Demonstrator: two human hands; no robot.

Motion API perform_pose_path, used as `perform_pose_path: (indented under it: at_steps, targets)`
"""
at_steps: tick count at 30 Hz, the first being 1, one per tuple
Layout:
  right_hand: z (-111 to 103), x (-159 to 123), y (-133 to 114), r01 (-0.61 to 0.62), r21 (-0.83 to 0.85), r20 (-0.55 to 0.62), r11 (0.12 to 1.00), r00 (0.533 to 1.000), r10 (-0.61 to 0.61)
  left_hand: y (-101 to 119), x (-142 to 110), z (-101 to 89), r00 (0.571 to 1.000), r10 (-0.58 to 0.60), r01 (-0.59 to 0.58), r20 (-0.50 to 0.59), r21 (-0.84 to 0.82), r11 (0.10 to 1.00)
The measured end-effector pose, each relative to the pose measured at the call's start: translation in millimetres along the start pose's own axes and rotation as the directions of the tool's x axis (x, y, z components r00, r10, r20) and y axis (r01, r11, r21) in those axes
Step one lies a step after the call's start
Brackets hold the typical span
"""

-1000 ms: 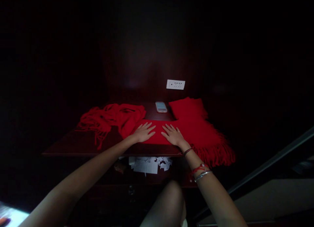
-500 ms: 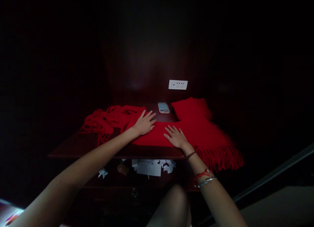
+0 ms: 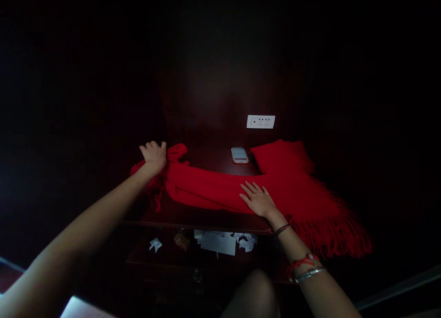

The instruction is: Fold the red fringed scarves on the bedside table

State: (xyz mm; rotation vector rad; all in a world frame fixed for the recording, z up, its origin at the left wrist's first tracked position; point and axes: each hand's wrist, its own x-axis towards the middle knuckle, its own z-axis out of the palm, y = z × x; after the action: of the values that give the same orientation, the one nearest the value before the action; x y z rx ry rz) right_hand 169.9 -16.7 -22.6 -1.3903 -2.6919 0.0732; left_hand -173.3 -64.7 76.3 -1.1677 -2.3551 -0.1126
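A long red scarf (image 3: pixel 210 185) with fringed ends lies across a dark wooden shelf (image 3: pixel 210 220). At the left, my left hand (image 3: pixel 154 157) is closed on a bunched part of it, the fingertips partly hidden. From there the cloth runs in a stretched strip with loose folds towards the right. My right hand (image 3: pixel 258 200) rests flat on the strip, fingers spread, just left of the wider folded part. The fringe on that side hangs over the front edge.
A phone (image 3: pixel 239 155) lies at the back of the shelf, below a white wall socket (image 3: pixel 261 121). On a lower shelf are paper sheets (image 3: pixel 218 243), a crumpled white scrap (image 3: pixel 155 245) and a small brownish packet (image 3: pixel 181 240). My knee (image 3: pixel 257 292) is below.
My left hand has moved left from the middle of the scarf to its loose end, which is now bunched up. The strip looks more stretched. My right hand stays flat on the cloth; the view shifted slightly.
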Motion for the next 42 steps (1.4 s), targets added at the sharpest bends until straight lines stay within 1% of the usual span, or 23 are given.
perform_pose_path:
  at_steps: [3,5,6,8,9,10,11,12,15,18,22,24,26,28,29,31,33,35,37,38,39,40,42]
  targets:
    - [1,1,1,-0.006,-0.001,-0.011,1.0,1.0,0.006,-6,1,-8.1,0.995,0.076,-0.075,-0.065,0.018,0.997]
    - [1,0,1,-0.005,-0.007,-0.016,1.0,1.0,0.004,5,-11,-11.3,0.945,0.304,-0.308,-0.124,-0.009,0.951]
    - [1,0,1,-0.004,-0.01,-0.013,1.0,1.0,0.004,14,-19,-12.0,0.876,0.455,-0.464,-0.159,-0.023,0.885]
    - [0,0,1,-0.005,-0.013,-0.003,1.0,1.0,0.005,37,-36,-9.9,0.64,0.744,-0.764,-0.194,-0.052,0.643]
    - [0,0,1,-0.005,-0.015,0.003,1.0,1.0,0.005,48,-44,-6.4,0.524,0.833,-0.852,-0.176,-0.085,0.517]
    - [-1,0,1,-0.005,-0.018,0.006,1.0,1.0,0.005,57,-50,-0.8,0.441,0.886,-0.895,-0.143,-0.133,0.425]
    - [-1,0,1,-0.004,-0.02,0.007,1.0,1.0,0.005,64,-54,6.7,0.408,0.908,-0.903,-0.096,-0.188,0.385]
    - [-1,-1,1,-0.005,-0.022,0.006,1.0,1.0,0.005,67,-56,15.9,0.417,0.909,-0.885,-0.033,-0.244,0.397]
    - [-2,-1,0,-0.007,-0.02,0.005,1.0,1.0,0.008,62,-54,46.4,0.543,0.822,-0.747,0.171,-0.349,0.566]
    - [-2,-1,-1,-0.003,-0.007,0.011,1.0,1.0,0.003,49,-48,64.4,0.606,0.764,-0.677,0.223,-0.36,0.642]
    - [-4,-2,-2,0.0,0.007,0.013,1.0,1.0,0.0,37,-38,58.5,0.698,0.646,-0.587,0.309,-0.271,0.763]
    - [-5,-3,-3,0.001,0.007,0.012,1.0,1.0,-0.001,25,-28,50.4,0.777,0.554,-0.52,0.3,-0.192,0.832]
    - [-5,-3,-3,0.001,0.007,0.013,1.0,1.0,-0.001,5,-15,44.1,0.871,0.441,-0.427,0.217,-0.109,0.898]
    - [-4,-3,-3,0.004,0.007,0.015,1.0,1.0,-0.004,-14,-1,40.1,0.947,0.248,-0.246,0.205,-0.037,0.969]
    - [-4,-3,-3,0.005,0.007,0.013,1.0,1.0,-0.006,-22,4,38.5,0.962,0.138,-0.139,0.235,-0.012,0.99]
    - [-3,-3,-2,0.007,0.008,0.006,1.0,1.0,-0.007,-27,12,34.5,0.954,-0.059,0.053,0.294,0.026,0.998]
    - [-3,-2,-2,0.004,0.007,0.003,1.0,1.0,-0.004,-19,14,28.1,0.937,-0.15,0.145,0.316,0.038,0.989]
    - [-2,-2,-1,0.001,0.005,0.003,1.0,1.0,-0.001,-3,10,19.3,0.963,-0.1,0.104,0.25,-0.001,0.995]
    - [-2,-2,-1,-0.002,0.003,0.002,1.0,1.0,0.002,14,1,10.2,0.982,0.163,-0.151,0.095,-0.121,0.981]
    - [-2,-1,0,-0.002,0.001,-0.001,1.0,1.0,0.002,21,-5,6.7,0.947,0.32,-0.31,0.035,-0.167,0.936]
    - [-2,-1,0,0.0,0.0,-0.006,1.0,1.0,0.0,29,-13,4.4,0.88,0.474,-0.465,-0.008,-0.207,0.861]
    - [-1,-1,0,0.002,-0.001,-0.01,1.0,1.0,-0.002,36,-22,3.6,0.791,0.611,-0.596,-0.021,-0.246,0.764]
    - [-1,-1,1,0.005,-0.004,-0.009,1.0,1.0,-0.005,49,-42,6.4,0.595,0.803,-0.757,-0.009,-0.341,0.557]
